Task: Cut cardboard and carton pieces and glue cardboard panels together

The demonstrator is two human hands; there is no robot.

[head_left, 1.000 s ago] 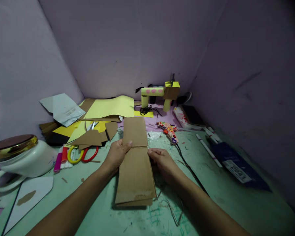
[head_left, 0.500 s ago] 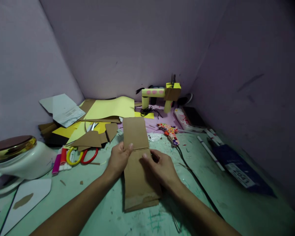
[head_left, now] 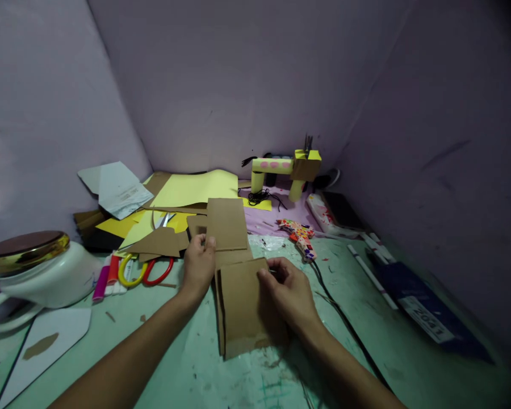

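Note:
My left hand (head_left: 199, 264) pinches the near left corner of a flat rectangular cardboard piece (head_left: 227, 224), which lies towards the back over another cardboard layer. My right hand (head_left: 290, 287) grips the right edge of a second cardboard piece (head_left: 244, 307), thumb on top and fingers curled at its far corner. This nearer piece rests slightly raised on more cardboard, whose edge shows at its left side. Between the two pieces a strip of the lower cardboard (head_left: 234, 255) is visible. The undersides are hidden.
Left lie red-and-yellow-handled scissors (head_left: 130, 271), markers (head_left: 101, 283), cardboard scraps (head_left: 159, 241) and a lidded white mug (head_left: 46, 272). Behind stands a yellow paper animal figure (head_left: 276, 166). On the right are a patterned glue gun (head_left: 300, 236) with its black cord (head_left: 344, 318), a phone (head_left: 343, 210) and a blue pouch (head_left: 434, 312).
The two cardboard panels, earlier edge to edge, are now apart, baring the layer beneath. My left hand has moved the far piece slightly back and left; the near piece's far edge has lifted.

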